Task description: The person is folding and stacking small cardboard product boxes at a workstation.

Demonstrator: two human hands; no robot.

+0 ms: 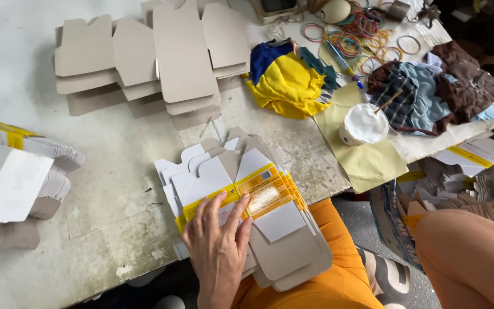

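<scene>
While my left hand (217,246) lies flat and open, fingers spread, on the fanned stack of flat carton blanks (241,200), its fingertips rest on the yellow band of the top blank; the stack sits at the near edge of the white worktable (115,189), partly overhanging my lap in orange cloth (327,280); my right hand is out of sight, so I cannot tell how it is held. Farther back on the table lies a pile of plain grey cardboard blanks (161,57); at the left edge stand bundles of folded blanks (24,166), white with yellow stripes. To the right of my stack a small white tub of paste (363,125) with a stick in it rests on a yellowish sheet (367,163); behind it lie a yellow and blue cloth (287,80), a heap of dark rags (435,91) and loose rubber bands (355,31).
</scene>
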